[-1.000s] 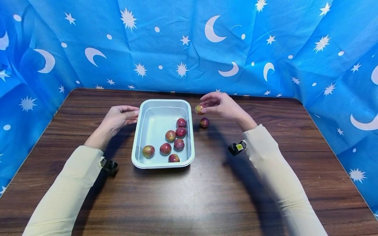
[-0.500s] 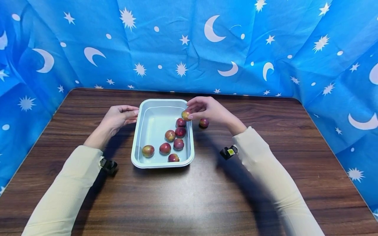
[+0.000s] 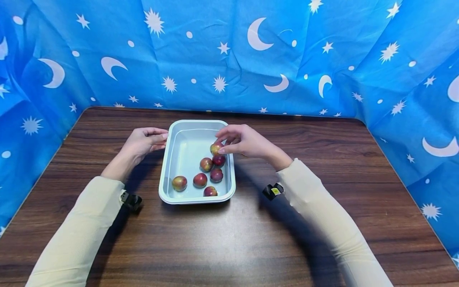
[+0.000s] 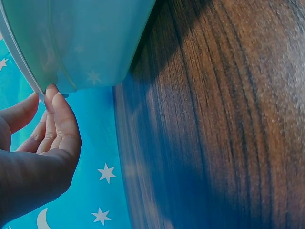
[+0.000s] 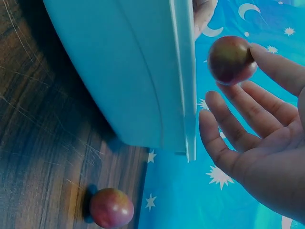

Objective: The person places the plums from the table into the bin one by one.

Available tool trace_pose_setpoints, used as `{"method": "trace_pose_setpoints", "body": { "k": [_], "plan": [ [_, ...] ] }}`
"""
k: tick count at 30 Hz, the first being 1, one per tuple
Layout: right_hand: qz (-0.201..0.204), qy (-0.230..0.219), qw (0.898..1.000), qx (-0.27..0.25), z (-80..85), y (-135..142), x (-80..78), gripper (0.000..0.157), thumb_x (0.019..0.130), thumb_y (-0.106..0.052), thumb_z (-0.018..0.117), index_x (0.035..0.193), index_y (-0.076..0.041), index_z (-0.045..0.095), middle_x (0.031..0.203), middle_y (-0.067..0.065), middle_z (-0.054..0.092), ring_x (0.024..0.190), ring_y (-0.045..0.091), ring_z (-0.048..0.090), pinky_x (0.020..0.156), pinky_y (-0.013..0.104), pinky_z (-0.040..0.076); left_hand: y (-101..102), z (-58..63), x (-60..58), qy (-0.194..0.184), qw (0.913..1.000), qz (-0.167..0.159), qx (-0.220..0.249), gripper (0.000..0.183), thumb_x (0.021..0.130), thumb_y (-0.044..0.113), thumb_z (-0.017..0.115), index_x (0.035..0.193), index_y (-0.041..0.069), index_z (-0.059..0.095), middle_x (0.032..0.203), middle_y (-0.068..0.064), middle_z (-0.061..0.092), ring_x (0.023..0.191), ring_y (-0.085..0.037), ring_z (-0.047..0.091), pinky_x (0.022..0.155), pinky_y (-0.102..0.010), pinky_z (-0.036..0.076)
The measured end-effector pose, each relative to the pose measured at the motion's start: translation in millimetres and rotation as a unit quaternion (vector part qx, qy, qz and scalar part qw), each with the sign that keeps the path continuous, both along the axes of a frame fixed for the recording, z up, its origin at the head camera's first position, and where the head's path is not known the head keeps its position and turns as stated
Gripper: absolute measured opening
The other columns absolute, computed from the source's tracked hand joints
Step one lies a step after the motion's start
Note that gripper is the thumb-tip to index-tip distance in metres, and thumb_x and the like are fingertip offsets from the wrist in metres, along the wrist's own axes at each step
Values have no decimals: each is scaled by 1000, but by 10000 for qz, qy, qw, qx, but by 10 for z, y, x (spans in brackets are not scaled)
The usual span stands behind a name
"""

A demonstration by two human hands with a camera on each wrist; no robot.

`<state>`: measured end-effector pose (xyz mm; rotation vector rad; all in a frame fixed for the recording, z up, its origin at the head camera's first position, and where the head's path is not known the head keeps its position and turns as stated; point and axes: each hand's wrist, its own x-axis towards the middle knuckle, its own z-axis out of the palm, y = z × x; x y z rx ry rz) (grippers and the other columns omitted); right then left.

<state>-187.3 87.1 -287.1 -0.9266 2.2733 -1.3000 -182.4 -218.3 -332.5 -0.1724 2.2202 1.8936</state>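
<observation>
My right hand (image 3: 245, 141) pinches a yellow-red plum (image 5: 231, 61) between thumb and fingers, over the right side of a white plastic tub (image 3: 193, 200). Inside the tub lie several plums, among them a dark red plum (image 3: 218, 160) just below the held one and a greenish-red plum (image 3: 179, 183) near the front left corner. With thumb and fingertips my left hand (image 3: 140, 142) grips the tub's left rim, as the left wrist view also shows. One more plum (image 5: 112, 208) rests on the table outside the tub; in the head view the right hand hides it.
The tub stands on a dark wooden table (image 3: 201, 247). Behind it and along the sides hangs a blue cloth (image 3: 236, 59) with white moons and stars. A small black wrist camera (image 3: 273, 191) hangs at the right sleeve, another black camera (image 3: 132, 201) at the left.
My right hand has carried the plum leftward from beside the tub, across its right rim to above the plums inside. The left hand keeps its grip on the rim.
</observation>
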Motion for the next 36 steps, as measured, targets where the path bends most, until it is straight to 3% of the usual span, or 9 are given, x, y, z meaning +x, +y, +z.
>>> {"method": "trace_pose_setpoints", "body": {
  "k": [9,21,30,36],
  "plan": [
    [37,-32,10000,-45,4,3,22,34,83,-8,67,114,0,57,104,12,65,91,19,59,84,36,50,4,-15,-8,58,10000,46,-52,37,90,12,58,118,-11,50,83,3,63,71,-8,63,75,-26,55],
    [-18,-19,10000,-62,-29,63,-8,36,83,-8,68,115,0,56,106,16,64,93,19,60,83,31,51,8,-9,-8,36,10000,47,-29,36,91,11,57,118,-11,49,83,2,63,71,-7,63,76,-27,54],
    [-314,-15,9995,89,8,156,-14,35,83,-12,68,115,-5,58,107,12,64,94,16,60,73,30,50,-2,-16,-3,72,10000,-15,54,37,90,12,58,117,-11,49,82,3,63,71,-8,63,78,-28,53],
    [-427,-183,9989,1,-7,270,-60,38,83,-14,69,117,-1,56,109,13,63,93,18,60,70,39,53,-10,-16,-4,37,10000,-50,9,37,90,13,58,117,-10,49,83,4,63,71,-7,63,80,-28,53]
  ]
}}
